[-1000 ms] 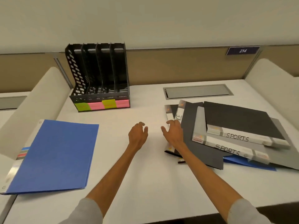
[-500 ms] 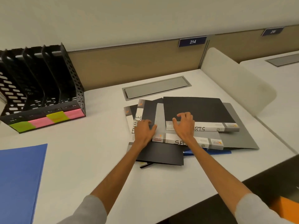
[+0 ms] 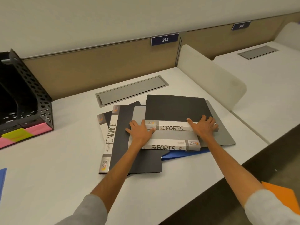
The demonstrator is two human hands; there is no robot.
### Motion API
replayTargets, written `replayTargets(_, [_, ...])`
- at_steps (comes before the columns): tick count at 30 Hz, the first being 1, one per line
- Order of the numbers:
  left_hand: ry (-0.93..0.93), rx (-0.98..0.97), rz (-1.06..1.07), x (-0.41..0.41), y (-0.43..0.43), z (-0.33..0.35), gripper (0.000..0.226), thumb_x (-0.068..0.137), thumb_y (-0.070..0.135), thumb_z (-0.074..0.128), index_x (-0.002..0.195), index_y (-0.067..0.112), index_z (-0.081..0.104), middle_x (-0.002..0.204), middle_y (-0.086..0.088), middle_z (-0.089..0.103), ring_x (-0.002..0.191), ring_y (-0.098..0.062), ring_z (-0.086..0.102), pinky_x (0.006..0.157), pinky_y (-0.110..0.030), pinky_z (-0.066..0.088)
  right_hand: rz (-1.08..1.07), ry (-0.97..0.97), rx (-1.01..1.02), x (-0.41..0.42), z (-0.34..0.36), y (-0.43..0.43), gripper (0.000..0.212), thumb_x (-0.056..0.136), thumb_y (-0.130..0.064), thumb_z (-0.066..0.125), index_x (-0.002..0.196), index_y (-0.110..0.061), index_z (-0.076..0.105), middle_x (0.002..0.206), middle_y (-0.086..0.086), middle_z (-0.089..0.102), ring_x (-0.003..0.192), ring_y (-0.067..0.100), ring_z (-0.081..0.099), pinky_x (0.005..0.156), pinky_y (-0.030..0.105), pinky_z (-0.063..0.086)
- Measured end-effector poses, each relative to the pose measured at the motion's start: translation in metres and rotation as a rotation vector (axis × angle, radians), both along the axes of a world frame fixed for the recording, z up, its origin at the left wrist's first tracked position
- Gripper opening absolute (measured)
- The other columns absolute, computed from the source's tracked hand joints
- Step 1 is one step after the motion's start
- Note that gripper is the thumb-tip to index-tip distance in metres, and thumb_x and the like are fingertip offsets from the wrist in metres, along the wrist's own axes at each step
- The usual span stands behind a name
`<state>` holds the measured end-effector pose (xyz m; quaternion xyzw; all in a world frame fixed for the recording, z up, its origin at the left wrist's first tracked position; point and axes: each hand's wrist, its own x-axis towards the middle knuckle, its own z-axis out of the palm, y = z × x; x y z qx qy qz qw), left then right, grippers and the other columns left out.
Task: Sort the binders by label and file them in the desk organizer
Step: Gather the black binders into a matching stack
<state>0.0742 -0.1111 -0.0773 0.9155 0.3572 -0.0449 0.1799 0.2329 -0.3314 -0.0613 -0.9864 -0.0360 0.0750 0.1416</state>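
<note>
Head view: left hand [image 3: 140, 132] and right hand [image 3: 203, 126] lie flat, fingers spread, at either end of the black binder [image 3: 177, 108] marked SPORTS, clasping nothing. It tops a grey binder [image 3: 172, 136], beside the FINANCE binder [image 3: 112, 135] on the desk [image 3: 65, 159]; the organizer [image 3: 24, 103] stands well left.

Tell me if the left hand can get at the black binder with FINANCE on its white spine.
Probably yes. The left hand lies flat just beside the black FINANCE binder; its white spine is uncovered, though the grey SPORTS binder overlaps its cover.
</note>
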Motion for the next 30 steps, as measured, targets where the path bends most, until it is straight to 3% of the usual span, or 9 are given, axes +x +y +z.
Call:
replayTargets(3, [-0.058, 0.001, 0.039, 0.007, -0.005, -0.003, 0.066, 0.093, 0.061, 0.043, 0.147, 0.026, 0.030, 0.155, -0.022, 0.016, 0.145, -0.038, 0.011, 0.115, -0.061, 0.009, -0.119, 0.079, 0.039, 0.009, 0.000, -0.006, 0.103, 0.079, -0.076, 0.052, 0.151, -0.009, 0.019, 0.157, 0.023, 0.015, 0.147, 0.039, 0.010, 0.118, 0.055, 0.008])
replayTargets(8, [-0.229, -0.045, 0.072, 0.017, -0.006, -0.006, 0.058, 0.096, 0.045, 0.048, 0.145, 0.017, 0.036, 0.157, -0.019, 0.016, 0.149, -0.035, 0.000, 0.118, -0.058, -0.002, -0.204, 0.130, 0.074, 0.019, -0.001, -0.016, 0.114, 0.068, -0.079, 0.060, 0.146, -0.005, 0.023, 0.146, 0.027, 0.033, 0.134, 0.043, 0.033, 0.109, 0.053, 0.027])
replayTargets(10, [-0.312, -0.089, 0.077, 0.023, -0.005, -0.005, 0.054, 0.096, 0.036, 0.052, 0.141, 0.007, 0.040, 0.153, -0.017, 0.030, 0.148, -0.034, 0.011, 0.118, -0.053, 0.002, -0.240, 0.153, 0.126, 0.025, 0.002, -0.018, 0.117, 0.067, -0.075, 0.067, 0.148, -0.005, 0.018, 0.148, 0.029, 0.029, 0.136, 0.044, 0.031, 0.110, 0.054, 0.026])
replayTargets(11, [-0.384, -0.170, 0.089, 0.025, -0.005, -0.003, 0.050, 0.096, 0.030, 0.055, 0.137, 0.004, 0.043, 0.146, -0.017, 0.040, 0.144, -0.035, 0.024, 0.118, -0.049, 0.014, -0.261, 0.161, 0.155, 0.028, 0.004, -0.020, 0.118, 0.067, -0.072, 0.069, 0.149, -0.006, 0.017, 0.148, 0.029, 0.028, 0.136, 0.044, 0.031, 0.110, 0.055, 0.026])
replayTargets(14, [-0.618, -0.448, 0.166, 0.027, -0.004, 0.007, 0.035, 0.093, 0.016, 0.060, 0.125, 0.004, 0.049, 0.124, -0.013, 0.060, 0.117, -0.027, 0.057, 0.094, -0.031, 0.048, -0.304, 0.177, 0.212, 0.034, 0.008, -0.024, 0.118, 0.066, -0.069, 0.073, 0.148, -0.004, 0.019, 0.147, 0.028, 0.032, 0.135, 0.043, 0.035, 0.110, 0.055, 0.027])
replayTargets(20, [-0.896, -0.610, 0.308, 0.035, 0.005, 0.037, 0.033, 0.084, 0.006, 0.069, 0.114, 0.003, 0.058, 0.103, -0.006, 0.067, 0.087, -0.014, 0.067, 0.063, -0.006, 0.050, -0.335, 0.161, 0.404, 0.034, 0.014, -0.023, 0.092, 0.068, -0.063, 0.076, 0.130, -0.001, 0.047, 0.129, 0.019, 0.057, 0.117, 0.037, 0.055, 0.097, 0.048, 0.047])
replayTargets(24, [-1.094, -0.936, 0.368, 0.041, 0.013, 0.064, 0.040, 0.090, -0.001, 0.061, 0.129, -0.002, 0.051, 0.115, -0.018, 0.065, 0.103, -0.028, 0.068, 0.079, -0.030, 0.060, -0.321, 0.187, 0.498, 0.034, 0.025, -0.015, 0.082, 0.074, -0.057, 0.074, 0.128, 0.000, 0.050, 0.126, 0.018, 0.059, 0.114, 0.036, 0.057, 0.089, 0.043, 0.049])
replayTargets(27, [-1.178, -1.164, 0.392, 0.044, 0.015, 0.085, 0.041, 0.096, 0.004, 0.050, 0.137, 0.005, 0.044, 0.117, -0.020, 0.065, 0.099, -0.031, 0.070, 0.077, -0.037, 0.061, -0.319, 0.240, 0.583, 0.039, 0.034, -0.005, 0.074, 0.078, -0.050, 0.074, 0.127, 0.001, 0.049, 0.125, 0.018, 0.058, 0.111, 0.034, 0.057, 0.085, 0.041, 0.050])
replayTargets(30, [-1.189, -1.229, 0.303, 0.047, 0.012, 0.099, 0.048, 0.094, -0.002, 0.039, 0.141, 0.009, 0.043, 0.118, -0.019, 0.067, 0.098, -0.031, 0.071, 0.081, -0.041, 0.060, -0.299, 0.290, 0.678, 0.042, 0.047, 0.009, 0.052, 0.082, -0.040, 0.074, 0.108, -0.001, 0.051, 0.113, 0.018, 0.061, 0.095, 0.029, 0.058, 0.080, 0.041, 0.053])
